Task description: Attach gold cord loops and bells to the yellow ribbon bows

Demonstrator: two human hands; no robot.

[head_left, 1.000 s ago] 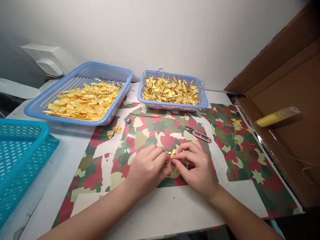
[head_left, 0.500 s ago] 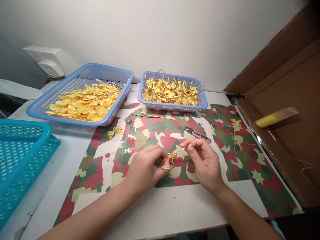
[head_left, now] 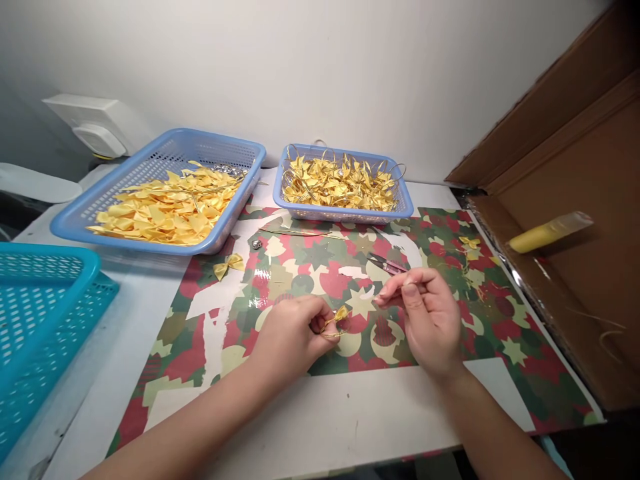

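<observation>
My left hand (head_left: pixel 295 333) pinches a small yellow bow with a gold cord loop (head_left: pixel 341 315) above the patterned sheet. To its right, my right hand (head_left: pixel 430 320) has thumb and forefinger pressed together; what lies between them is too small to make out. Small scissors with pink handles (head_left: pixel 390 265) lie just beyond my right fingers, partly hidden by them. A loose yellow bow (head_left: pixel 229 267) and a small silver bell (head_left: pixel 257 245) rest on the sheet at the left. Gold cords (head_left: pixel 300 232) lie near the back of the sheet.
A blue basket (head_left: pixel 220 240) holds yellow bows and silver bells. Another blue basket (head_left: pixel 345 215) holds bows with gold loops. A teal basket (head_left: pixel 50 340) stands at the left. Cardboard (head_left: pixel 565 167) with a yellow tube (head_left: pixel 547 233) borders the right; yellow scraps (head_left: pixel 470 243) lie nearby.
My right hand has moved right, away from the bow, and now covers part of the scissors' handles. My left hand stays nearly in place with the bow and loop.
</observation>
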